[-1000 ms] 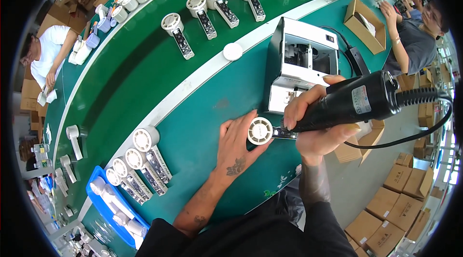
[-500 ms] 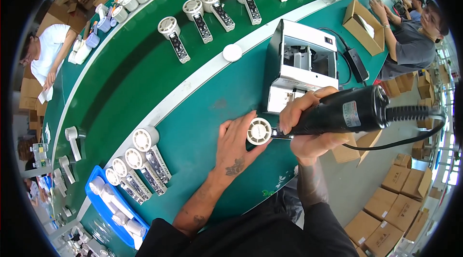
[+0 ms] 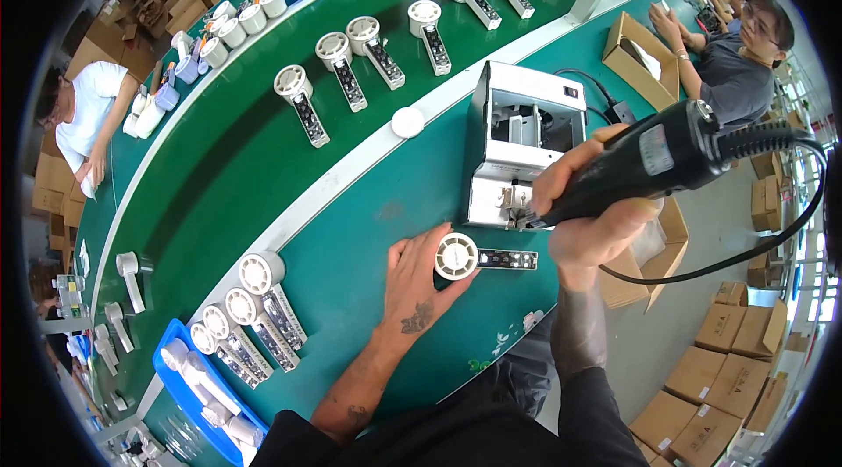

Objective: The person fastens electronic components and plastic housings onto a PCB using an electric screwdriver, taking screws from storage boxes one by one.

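My left hand (image 3: pixel 412 283) is wrapped round the white head of a handheld fan (image 3: pixel 457 256) lying on the green bench. The fan's handle points right, and its circuit board shows. In my right hand (image 3: pixel 605 230) is a black electric screwdriver (image 3: pixel 645 164) with a coiled strain relief and a cable. Its tip is at the front of a white, box-shaped screw feeder (image 3: pixel 526 129), above the fan's handle; my fingers partly hide the tip, and I cannot tell whether it touches.
Several more handheld fans (image 3: pixel 260 272) lie at my left beside a blue tray (image 3: pixel 167 379) of white parts. Across the bench, a green conveyor (image 3: pixel 228 142) carries others. A white disc (image 3: pixel 407 122) sits on its rail. Co-workers sit at far left and right, one by a cardboard box (image 3: pixel 645 64).
My right hand has lifted the screwdriver off the fan's handle and up to the screw feeder's front. My left hand still holds the fan's head. The whole view has shifted slightly.
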The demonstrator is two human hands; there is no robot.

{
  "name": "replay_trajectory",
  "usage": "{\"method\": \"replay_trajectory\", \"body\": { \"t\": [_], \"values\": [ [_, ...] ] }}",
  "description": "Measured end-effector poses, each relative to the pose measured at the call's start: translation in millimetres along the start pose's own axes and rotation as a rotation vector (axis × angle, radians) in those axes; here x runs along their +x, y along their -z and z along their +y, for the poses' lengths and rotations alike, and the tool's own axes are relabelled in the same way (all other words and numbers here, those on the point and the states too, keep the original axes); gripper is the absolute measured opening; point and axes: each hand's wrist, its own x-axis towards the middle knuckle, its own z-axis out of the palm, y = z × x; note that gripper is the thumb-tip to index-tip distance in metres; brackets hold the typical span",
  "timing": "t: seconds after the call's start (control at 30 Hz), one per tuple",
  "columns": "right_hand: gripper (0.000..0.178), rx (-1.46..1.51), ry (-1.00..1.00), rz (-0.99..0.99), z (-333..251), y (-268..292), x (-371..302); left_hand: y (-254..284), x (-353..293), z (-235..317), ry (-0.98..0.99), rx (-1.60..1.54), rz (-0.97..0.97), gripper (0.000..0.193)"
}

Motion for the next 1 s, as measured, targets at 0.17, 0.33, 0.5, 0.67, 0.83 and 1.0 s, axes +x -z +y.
{"method": "replay_trajectory", "body": {
  "t": [0.17, 0.33, 0.5, 0.67, 0.83, 1.0],
  "values": [
    [0.101, 0.133, -0.083, 0.031, -4.2, 5.4, -19.3, 2.8, 0.3, 4.3, 0.015, -0.025, -0.024, 0.069],
    [0.105, 0.213, -0.167, -0.039, -3.6, -0.9, -42.0, 0.5, 0.1, 2.7, 0.006, -0.024, -0.002, 0.069],
    [0.102, 0.135, -0.205, -0.111, 4.0, -6.4, -50.9, 4.6, 0.1, 4.0, 0.033, -0.019, -0.031, 0.069],
    [0.103, 0.167, -0.199, -0.092, 4.0, -6.3, -56.0, 3.7, -3.4, 1.6, 0.01, -0.036, -0.022, 0.068],
    [0.104, 0.167, -0.232, -0.051, 2.2, -7.1, -56.4, 2.6, -3.5, 0.7, 0.013, -0.036, -0.023, 0.069],
    [0.102, 0.292, -0.194, -0.09, 11.6, -3.2, -68.1, 4.2, -1.3, 1.8, 0.005, -0.02, -0.026, 0.069]
  ]
}}
